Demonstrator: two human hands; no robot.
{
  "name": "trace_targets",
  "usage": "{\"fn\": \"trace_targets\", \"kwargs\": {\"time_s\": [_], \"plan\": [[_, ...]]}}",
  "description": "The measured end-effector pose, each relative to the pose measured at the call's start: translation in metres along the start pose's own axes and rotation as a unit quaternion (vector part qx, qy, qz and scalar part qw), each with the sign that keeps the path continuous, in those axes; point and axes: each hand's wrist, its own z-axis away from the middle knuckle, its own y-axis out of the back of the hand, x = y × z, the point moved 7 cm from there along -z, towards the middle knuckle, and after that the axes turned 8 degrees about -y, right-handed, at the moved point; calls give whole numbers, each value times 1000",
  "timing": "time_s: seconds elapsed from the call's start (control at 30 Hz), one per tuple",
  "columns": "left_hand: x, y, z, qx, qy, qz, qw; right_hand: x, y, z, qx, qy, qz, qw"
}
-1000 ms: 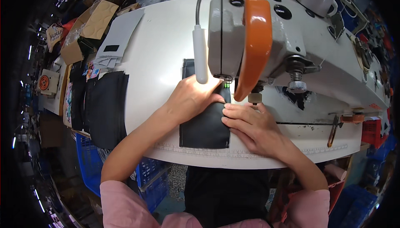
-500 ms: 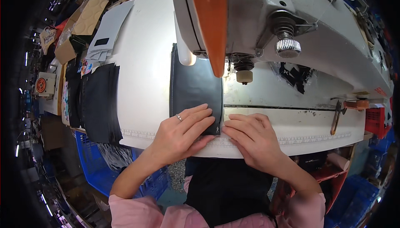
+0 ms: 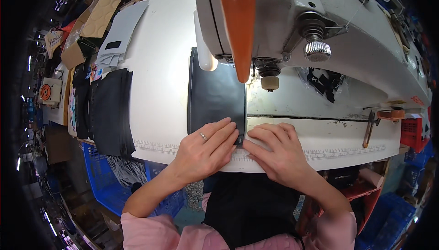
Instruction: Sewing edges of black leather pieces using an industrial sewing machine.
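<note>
A black leather-like panel (image 3: 217,94), long and narrow, lies on the white table with its right edge under the head of the sewing machine (image 3: 274,26). Pale stitching runs along its left edge. My left hand (image 3: 206,151), wearing a ring, rests flat on the panel's near end with fingers stretched out; its thumb is mostly hidden. My right hand (image 3: 279,151) lies at the near right corner, fingers bent and slightly apart, the index fingertip touching the panel's edge. The needle area is partly hidden behind the orange guard (image 3: 238,30).
A stack of black panels (image 3: 112,113) sits at the table's left, below grey sheets (image 3: 121,30). A ruler strip (image 3: 343,151) runs along the near edge. Thread snips (image 3: 368,129) lie at right, near bagged black scraps (image 3: 324,81). A blue crate (image 3: 103,177) stands below.
The panel has shifted slightly away from me. My left hand has slid a little to the right and its thumb has drawn in; my right index fingertip has moved onto the corner.
</note>
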Motion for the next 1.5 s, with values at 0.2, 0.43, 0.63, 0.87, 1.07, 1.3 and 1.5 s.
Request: {"fn": "trace_targets", "kwargs": {"time_s": [0.2,0.43,0.63,0.87,1.07,1.3,1.5], "plan": [[1,1,-1,11,14,17,1000,0,-2,1,-22,10,-6,1000],[1,2,-2,-5,7,19,1000,-1,-2,3,-28,16,-44,999],[-8,5,-13,-26,-27,-21,999,0,1,2,-2,20,-75,997],[-35,3,-30,-32,-24,-50,998,-8,-2,-1,-49,59,-9,997],[-38,-2,-33,-73,-41,-97,992,-6,-1,-7,-47,57,-15,997],[-55,-2,-43,-61,-35,-102,992,5,-3,-23,-17,57,-16,998],[-54,-2,-44,-30,-34,-115,992,18,-1,-40,-2,62,12,998]]}}
